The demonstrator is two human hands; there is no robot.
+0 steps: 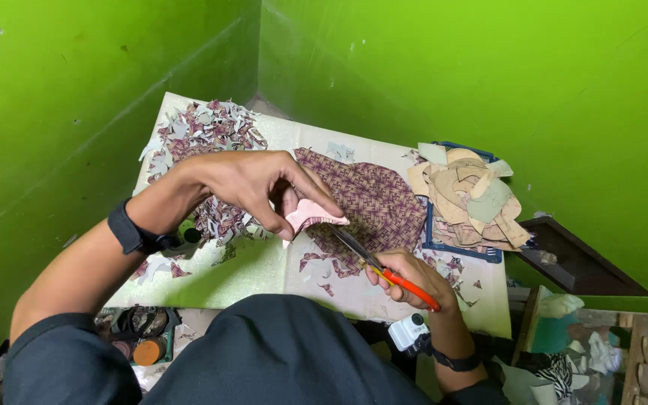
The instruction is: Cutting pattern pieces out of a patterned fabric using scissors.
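So the left hand [253,187] was pinching a small pink cutout piece [310,216] above the pale work board [264,270], while the right hand [408,279] was wrapped around orange-handled scissors [384,270], blades right up against the piece's edge. Patterned scraps [208,131] were heaped at the far corner, and cut shapes filled a blue tray [463,251].

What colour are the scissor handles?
Orange-red, on the scissors in the right hand; head view.
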